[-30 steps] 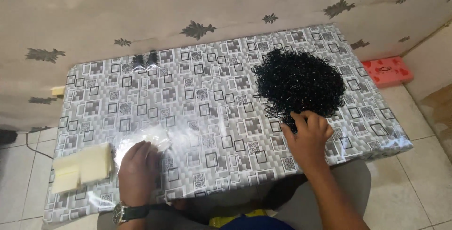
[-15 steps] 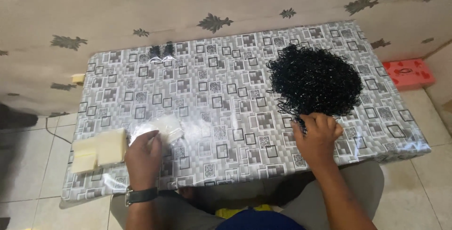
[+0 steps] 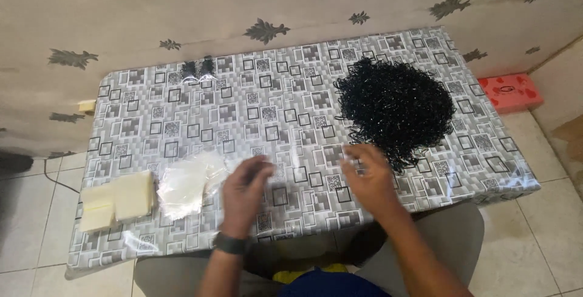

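While both hands [image 3: 303, 184] hover loosely open and empty, the black pile [image 3: 395, 105] lies just beyond the right.

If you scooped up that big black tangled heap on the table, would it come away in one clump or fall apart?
The black heap looks like many thin loops tangled together, so a handful would probably drag neighbours along and shed stragglers. It likely feels light and springy, since gaps show through it. Pushed, it would probably spread over the glossy table cover rather than roll.
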